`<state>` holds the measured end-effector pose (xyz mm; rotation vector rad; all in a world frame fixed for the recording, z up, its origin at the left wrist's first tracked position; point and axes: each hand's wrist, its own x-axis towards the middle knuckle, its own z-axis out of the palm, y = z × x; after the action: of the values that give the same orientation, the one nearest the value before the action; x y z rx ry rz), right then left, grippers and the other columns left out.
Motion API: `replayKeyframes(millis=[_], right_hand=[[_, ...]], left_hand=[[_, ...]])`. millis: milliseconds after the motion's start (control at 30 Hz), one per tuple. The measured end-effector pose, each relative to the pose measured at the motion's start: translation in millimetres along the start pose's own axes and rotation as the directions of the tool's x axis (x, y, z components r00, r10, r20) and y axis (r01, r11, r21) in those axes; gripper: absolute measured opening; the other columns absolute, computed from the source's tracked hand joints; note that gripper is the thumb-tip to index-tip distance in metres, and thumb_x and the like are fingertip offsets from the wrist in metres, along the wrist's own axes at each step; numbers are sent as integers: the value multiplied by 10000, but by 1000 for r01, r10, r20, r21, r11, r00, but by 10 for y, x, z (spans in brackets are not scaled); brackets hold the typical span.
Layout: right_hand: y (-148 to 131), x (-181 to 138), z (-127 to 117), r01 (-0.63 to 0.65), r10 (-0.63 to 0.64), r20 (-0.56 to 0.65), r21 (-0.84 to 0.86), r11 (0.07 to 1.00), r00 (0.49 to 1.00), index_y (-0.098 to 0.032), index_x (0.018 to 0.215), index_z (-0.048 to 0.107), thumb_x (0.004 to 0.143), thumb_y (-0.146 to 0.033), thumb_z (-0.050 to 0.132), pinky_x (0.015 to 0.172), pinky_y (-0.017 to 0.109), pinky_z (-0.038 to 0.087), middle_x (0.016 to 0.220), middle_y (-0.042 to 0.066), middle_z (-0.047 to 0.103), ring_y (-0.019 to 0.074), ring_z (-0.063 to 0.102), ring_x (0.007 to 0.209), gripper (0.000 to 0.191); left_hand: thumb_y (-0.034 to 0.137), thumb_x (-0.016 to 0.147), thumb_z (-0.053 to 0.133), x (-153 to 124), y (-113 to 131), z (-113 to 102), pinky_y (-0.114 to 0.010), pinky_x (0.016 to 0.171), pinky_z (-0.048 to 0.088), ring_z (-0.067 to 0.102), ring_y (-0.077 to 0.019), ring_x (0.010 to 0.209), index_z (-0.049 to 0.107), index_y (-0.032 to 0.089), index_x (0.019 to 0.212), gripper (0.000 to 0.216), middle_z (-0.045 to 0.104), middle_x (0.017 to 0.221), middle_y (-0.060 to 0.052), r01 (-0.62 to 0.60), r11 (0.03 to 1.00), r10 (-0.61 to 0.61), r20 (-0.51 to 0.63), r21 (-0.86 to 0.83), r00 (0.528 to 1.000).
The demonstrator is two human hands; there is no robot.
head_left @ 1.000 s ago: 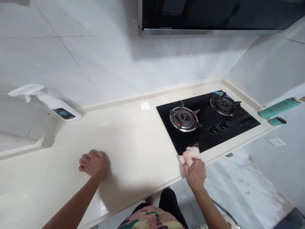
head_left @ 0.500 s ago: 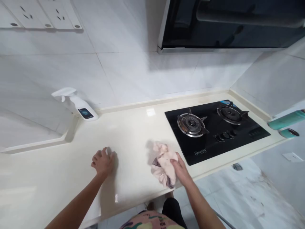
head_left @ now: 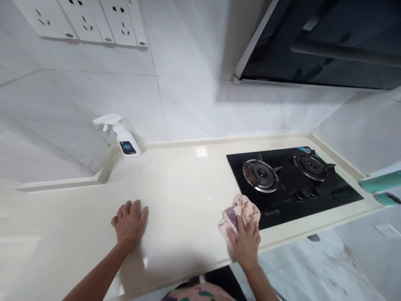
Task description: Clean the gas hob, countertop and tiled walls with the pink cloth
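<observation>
My right hand presses a crumpled pink cloth onto the cream countertop, right beside the left front corner of the black gas hob. Its fingers curl over the cloth. My left hand lies flat on the countertop with fingers spread, holding nothing, about a forearm's length left of the cloth.
A white spray bottle stands at the back left against the tiled wall. Two burners sit on the hob with knobs in front. A dark range hood hangs above. Wall sockets are at top left. Teal bottles at far right.
My right hand slid the cloth back to the right, up against the hob's corner. My left hand opened from a loose curl to lying flat. The camera tilted upward.
</observation>
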<state>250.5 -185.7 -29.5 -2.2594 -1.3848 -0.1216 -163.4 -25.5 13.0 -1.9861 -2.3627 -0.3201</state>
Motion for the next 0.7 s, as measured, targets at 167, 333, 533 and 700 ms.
replayKeyframes(millis=[167,333,533,700], right_hand=[[-76,-223,171,79,-78,5,-94,992,997,-120,1381,665,1000,-643,433,1052,671,452,1578,299,408,520,405,1416,687],[-220,471,407,132,-126,47,-152,980,991,-121,1376,685,1002,-639,436,1063,652,436,1579,303,399,520,414,1400,686],[-645,1673,810,219,-196,129,-205,954,972,-146,1534,569,1000,-564,486,1147,625,359,1646,270,340,498,355,1473,684],[-950,2611,1124,270,-238,173,-193,943,956,-199,1585,510,1002,-580,465,1155,639,327,1696,250,287,489,340,1490,698]], left_hand=[[526,1046,336,-12,-42,28,-582,1189,303,354,-368,1508,586,181,1454,591,468,1597,-214,11,1000,-11,11,10,1000],[532,1048,332,-26,-60,63,-569,1202,292,347,-365,1525,583,193,1478,603,467,1620,-198,39,999,-40,27,16,999],[520,1042,332,-46,-88,95,-561,1203,297,368,-363,1522,618,186,1463,609,503,1610,-190,48,998,-48,5,45,999],[526,1027,356,-73,-113,120,-563,1212,298,377,-352,1530,624,193,1466,613,516,1614,-181,63,997,-64,15,49,998]])
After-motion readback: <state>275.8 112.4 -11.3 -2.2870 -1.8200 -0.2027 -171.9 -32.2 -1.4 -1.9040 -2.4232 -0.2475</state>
